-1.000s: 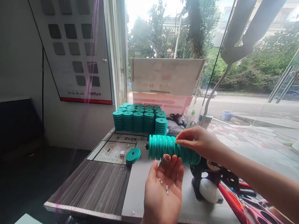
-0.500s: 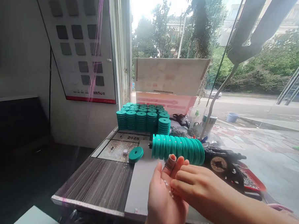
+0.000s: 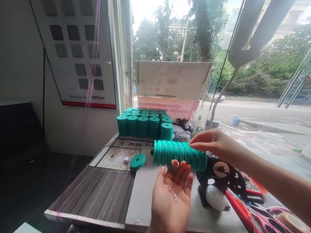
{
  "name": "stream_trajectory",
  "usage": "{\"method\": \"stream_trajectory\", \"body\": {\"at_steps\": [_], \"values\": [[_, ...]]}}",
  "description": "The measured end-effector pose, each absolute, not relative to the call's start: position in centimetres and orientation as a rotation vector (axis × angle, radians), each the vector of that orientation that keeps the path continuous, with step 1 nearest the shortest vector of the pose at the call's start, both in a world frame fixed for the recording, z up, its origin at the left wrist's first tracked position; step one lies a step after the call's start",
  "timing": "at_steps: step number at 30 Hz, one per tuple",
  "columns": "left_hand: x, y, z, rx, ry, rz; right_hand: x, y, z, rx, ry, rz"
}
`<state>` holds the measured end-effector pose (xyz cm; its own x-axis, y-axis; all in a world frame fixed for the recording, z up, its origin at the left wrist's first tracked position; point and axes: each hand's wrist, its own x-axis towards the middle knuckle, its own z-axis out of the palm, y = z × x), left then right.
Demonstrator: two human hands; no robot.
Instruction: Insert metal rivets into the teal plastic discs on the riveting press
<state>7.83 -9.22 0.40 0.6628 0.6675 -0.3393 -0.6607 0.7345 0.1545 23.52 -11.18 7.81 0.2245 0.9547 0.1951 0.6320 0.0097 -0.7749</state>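
Head view: I have a ridged green roll (image 3: 169,153) held above the counter (image 3: 97,194), its long axis running across my view, the right end dipping a little toward a black stand (image 3: 202,183). My right hand (image 3: 214,141) is the nearer one. It comes in from the right and above, its fingertips at the upper side of the roll, just right of the last pale dot I can make out in a row along that axis. Thumb and forefinger draw together there; I cannot tell whether they meet or grip a bead. My left hand (image 3: 169,207) lies palm up on my side of the roll, loosely cupped, with a few tiny white beads (image 3: 175,197) in the hollow. Its fingers reach toward the roll's underside; contact is unclear. So as I judge it, the working line runs from palm up to roll, square to the axis.
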Motion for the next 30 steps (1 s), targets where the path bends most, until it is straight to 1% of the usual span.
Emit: {"method": "stream_trajectory", "body": {"at_steps": [2,21,25,27,30], "values": [[7.8,-9.3,0.4,0.029,0.387,0.754,23.7,-10.8,7.7,-1.715,-1.465,0.543],[7.8,-9.1,0.4,0.031,0.383,0.752,22.9,-10.6,7.5,-1.823,-1.545,0.439],[7.8,-9.1,0.5,0.036,0.379,0.754,23.1,-10.5,7.5,-1.883,-1.624,0.328],[7.7,-9.2,0.6,0.039,0.373,0.746,22.6,-11.0,7.6,-1.917,-1.673,0.200],[7.6,-9.4,0.7,0.036,0.366,0.734,20.8,-12.4,7.3,-1.746,-1.901,0.007]]}}
